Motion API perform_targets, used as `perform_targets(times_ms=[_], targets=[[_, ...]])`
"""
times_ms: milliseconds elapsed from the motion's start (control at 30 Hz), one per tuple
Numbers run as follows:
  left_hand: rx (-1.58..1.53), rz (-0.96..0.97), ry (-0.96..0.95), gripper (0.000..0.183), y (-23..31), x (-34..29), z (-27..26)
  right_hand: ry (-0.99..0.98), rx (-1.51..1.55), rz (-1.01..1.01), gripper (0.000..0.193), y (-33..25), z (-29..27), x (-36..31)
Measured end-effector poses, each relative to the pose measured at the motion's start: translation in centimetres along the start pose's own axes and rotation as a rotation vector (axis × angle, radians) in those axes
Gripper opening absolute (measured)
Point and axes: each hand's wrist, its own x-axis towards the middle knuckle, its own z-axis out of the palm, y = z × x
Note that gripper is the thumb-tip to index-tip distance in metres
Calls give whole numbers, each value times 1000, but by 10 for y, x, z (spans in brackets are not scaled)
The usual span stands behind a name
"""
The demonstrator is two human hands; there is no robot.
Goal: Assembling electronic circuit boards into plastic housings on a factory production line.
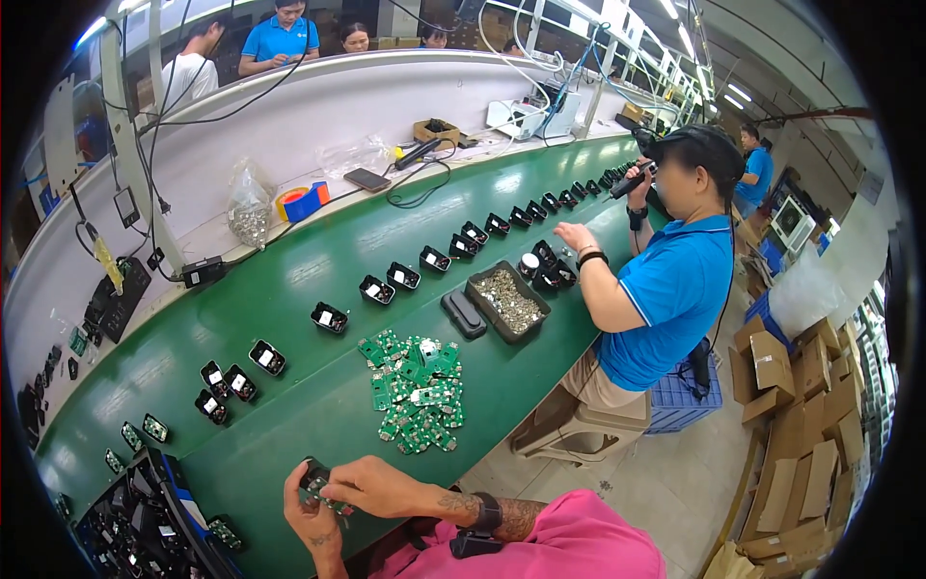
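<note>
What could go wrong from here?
The loosely piled green circuit boards might scratch each other. The black housing in your left hand might slip if your right hand pushes it. The open tray of small parts could spill if the co-worker's forearm bumps it.

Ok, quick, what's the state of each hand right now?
Left hand: closed, holding a small black case.
Right hand: bent in at the same case; whether it grips anything cannot be told.

Below and left of centre, your left hand [307, 521] points upward, fingers curled; your right hand [378, 485] meets it, fingers bent, its tattooed forearm [519, 518] stretching from lower centre.
</note>
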Motion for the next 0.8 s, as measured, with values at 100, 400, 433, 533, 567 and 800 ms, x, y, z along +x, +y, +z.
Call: perform_targets(times_ms=[100,400,433,533,567,800], targets=[[110,100,-21,48,-18,4,-9,15,-47,-40,29,2,0,-1],[552,151,71,51,7,-2,-3,150,-142,-30,24,-9,4,2],[600,221,59,56,8,0,0,195,-246,-82,23,-1,3,1],[356,16,99,54,17,-6,1,169,-205,55,21,-13,0,3],[286,50,27,53,17,-6,1,178,-185,83,20,-13,1,3],[47,-7,-111,46,23,-10,-21,202,-269,-60,21,-8,12,8]])
